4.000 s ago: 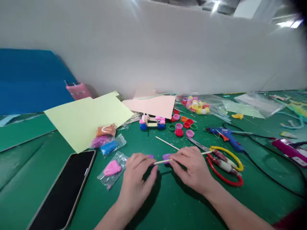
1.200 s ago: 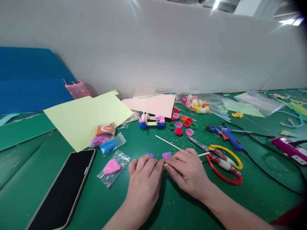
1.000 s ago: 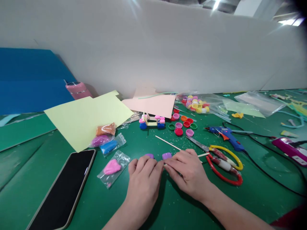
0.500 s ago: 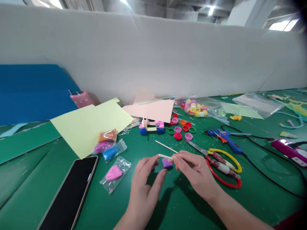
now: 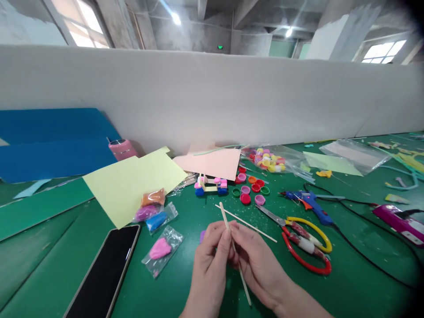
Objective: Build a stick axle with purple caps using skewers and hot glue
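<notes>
A thin pale wooden stick (image 5: 245,287) slants between my hands, its upper end above the fingertips and its lower end toward me. My left hand (image 5: 212,260) pinches it between thumb and fingers. My right hand (image 5: 255,256) is closed on it from the other side. Fingers cover the stick's middle, so I cannot tell if it is one piece. On the table behind lies another thin stick (image 5: 255,228). A purple lump (image 5: 202,236) peeks out past my left hand. Farther back stands a small stick-framed model (image 5: 211,185) with blue and pink parts.
Right: scissors (image 5: 306,243) with red and yellow handles, a blue glue gun (image 5: 309,204) with its cord, and colored bottle caps (image 5: 245,199). Left: a phone (image 5: 104,274), bagged pink clay (image 5: 160,248), a blue packet (image 5: 156,221) and yellow paper (image 5: 132,181). A white partition (image 5: 198,97) stands behind.
My left hand, apart from the stick before, has closed on it. The stick has swung from nearly level to steeply slanted, and both hands are together. The view has tilted up slightly.
</notes>
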Demonstrator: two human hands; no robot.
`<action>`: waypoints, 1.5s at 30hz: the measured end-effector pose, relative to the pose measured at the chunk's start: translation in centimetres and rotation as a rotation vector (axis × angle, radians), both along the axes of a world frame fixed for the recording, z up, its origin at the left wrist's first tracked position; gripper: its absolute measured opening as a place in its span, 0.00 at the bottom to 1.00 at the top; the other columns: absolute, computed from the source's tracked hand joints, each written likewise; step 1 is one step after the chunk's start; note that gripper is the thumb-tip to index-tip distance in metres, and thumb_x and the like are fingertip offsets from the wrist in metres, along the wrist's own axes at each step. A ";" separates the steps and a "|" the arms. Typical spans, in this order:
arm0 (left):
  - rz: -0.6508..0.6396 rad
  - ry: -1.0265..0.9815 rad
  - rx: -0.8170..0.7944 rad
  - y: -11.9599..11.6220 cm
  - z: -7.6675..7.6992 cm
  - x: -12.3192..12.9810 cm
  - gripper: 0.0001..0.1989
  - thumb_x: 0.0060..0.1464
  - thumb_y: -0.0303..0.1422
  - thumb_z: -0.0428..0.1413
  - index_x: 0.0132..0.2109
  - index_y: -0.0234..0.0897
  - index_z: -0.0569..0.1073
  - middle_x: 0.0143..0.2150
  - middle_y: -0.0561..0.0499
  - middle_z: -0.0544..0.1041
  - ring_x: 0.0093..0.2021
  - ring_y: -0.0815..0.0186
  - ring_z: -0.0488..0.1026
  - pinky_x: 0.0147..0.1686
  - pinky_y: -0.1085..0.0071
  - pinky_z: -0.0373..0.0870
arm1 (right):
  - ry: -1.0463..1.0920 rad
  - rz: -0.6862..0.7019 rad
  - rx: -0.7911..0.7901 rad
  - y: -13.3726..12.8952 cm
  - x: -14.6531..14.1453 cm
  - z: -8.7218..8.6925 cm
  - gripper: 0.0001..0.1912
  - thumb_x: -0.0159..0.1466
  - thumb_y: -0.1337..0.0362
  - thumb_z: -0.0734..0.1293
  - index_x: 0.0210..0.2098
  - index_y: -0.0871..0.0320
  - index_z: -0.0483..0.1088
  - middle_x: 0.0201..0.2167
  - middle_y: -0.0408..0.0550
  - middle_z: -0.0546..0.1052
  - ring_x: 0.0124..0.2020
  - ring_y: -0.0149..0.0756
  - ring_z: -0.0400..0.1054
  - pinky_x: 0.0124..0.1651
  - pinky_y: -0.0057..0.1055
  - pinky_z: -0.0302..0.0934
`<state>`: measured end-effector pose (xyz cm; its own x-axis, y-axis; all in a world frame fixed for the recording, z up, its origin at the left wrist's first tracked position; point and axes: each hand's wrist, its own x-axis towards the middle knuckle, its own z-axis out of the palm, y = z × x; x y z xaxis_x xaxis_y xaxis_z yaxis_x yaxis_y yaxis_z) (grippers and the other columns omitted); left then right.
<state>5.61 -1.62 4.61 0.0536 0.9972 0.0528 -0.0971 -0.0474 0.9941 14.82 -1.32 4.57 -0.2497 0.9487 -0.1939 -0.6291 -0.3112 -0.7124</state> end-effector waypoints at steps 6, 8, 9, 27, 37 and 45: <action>0.015 -0.196 -0.203 0.6 0.0 -0.4 0.09 0.53 0.36 0.54 0.36 0.37 0.75 0.28 0.54 0.67 0.26 0.73 0.60 0.24 0.78 0.60 | -0.024 0.017 0.023 -0.1 -0.8 -0.1 0.09 0.60 0.60 0.64 0.29 0.61 0.68 0.22 0.39 0.64 0.24 0.25 0.56 0.27 0.21 0.52; 0.028 -0.252 -0.241 0.8 0.2 -0.9 0.07 0.52 0.36 0.55 0.35 0.37 0.75 0.28 0.54 0.68 0.29 0.71 0.63 0.29 0.78 0.62 | -0.112 0.033 0.053 0.0 -0.3 -0.2 0.11 0.61 0.58 0.63 0.30 0.60 0.68 0.24 0.41 0.66 0.27 0.27 0.58 0.29 0.23 0.54; 0.045 -0.265 -0.248 0.8 0.4 -1.2 0.07 0.51 0.35 0.55 0.34 0.37 0.75 0.29 0.54 0.69 0.31 0.70 0.65 0.31 0.77 0.63 | -0.187 0.008 0.076 0.1 0.1 -0.2 0.11 0.61 0.57 0.63 0.30 0.60 0.68 0.24 0.41 0.66 0.27 0.28 0.59 0.30 0.23 0.54; -0.049 -0.297 -0.479 0.9 -0.5 -1.9 0.15 0.42 0.41 0.61 0.29 0.31 0.75 0.15 0.58 0.62 0.17 0.77 0.54 0.18 0.78 0.44 | -1.190 -0.167 0.452 1.6 7.8 -1.3 0.12 0.63 0.59 0.58 0.43 0.55 0.68 0.36 0.47 0.71 0.37 0.37 0.66 0.40 0.31 0.61; -0.012 -0.515 -0.500 1.8 -1.8 -3.5 0.11 0.45 0.36 0.60 0.30 0.30 0.76 0.15 0.58 0.62 0.14 0.81 0.48 0.18 0.79 0.48 | -1.804 -0.091 0.382 -1.8 18.9 -6.8 0.24 0.57 0.64 0.57 0.53 0.59 0.56 0.53 0.55 0.64 0.53 0.45 0.60 0.54 0.43 0.55; -0.114 -0.569 -0.514 1.8 -2.1 -4.7 0.09 0.51 0.34 0.56 0.31 0.30 0.75 0.16 0.58 0.64 0.14 0.81 0.47 0.20 0.78 0.50 | -1.980 0.062 0.286 -0.7 19.9 -6.1 0.26 0.45 0.67 0.61 0.45 0.60 0.65 0.41 0.54 0.74 0.43 0.50 0.68 0.45 0.40 0.63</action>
